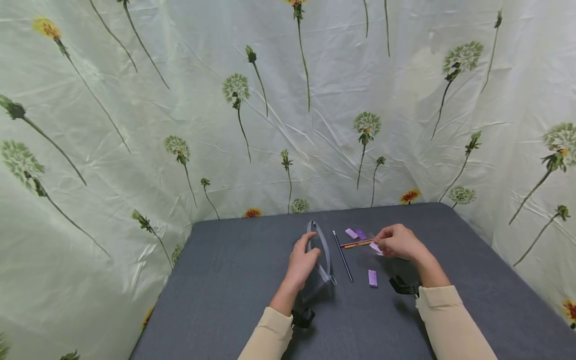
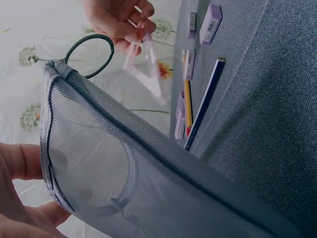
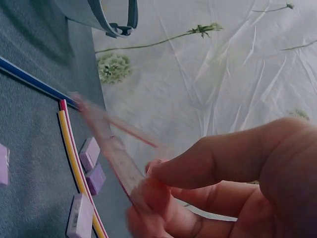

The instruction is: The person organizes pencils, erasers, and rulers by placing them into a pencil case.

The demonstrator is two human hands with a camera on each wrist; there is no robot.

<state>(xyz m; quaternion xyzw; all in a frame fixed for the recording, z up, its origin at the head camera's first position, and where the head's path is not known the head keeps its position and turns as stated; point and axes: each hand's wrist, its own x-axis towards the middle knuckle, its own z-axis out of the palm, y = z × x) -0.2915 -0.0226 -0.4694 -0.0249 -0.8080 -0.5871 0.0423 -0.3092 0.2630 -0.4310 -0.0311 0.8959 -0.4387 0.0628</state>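
A grey see-through mesh pencil case stands upright on the table, its zipped mouth open and a ring at one end. My left hand holds it by the side, thumb and fingers curved about its edge. My right hand pinches a clear pinkish set square between thumb and fingers, raised above the table to the right of the case. Between the hands lie a dark blue pencil and a red and a yellow pencil, side by side.
Several small purple-and-white eraser-like blocks lie around the pencils, one nearer me and others farther back. The dark grey table ends at a hanging cloth with a dandelion print.
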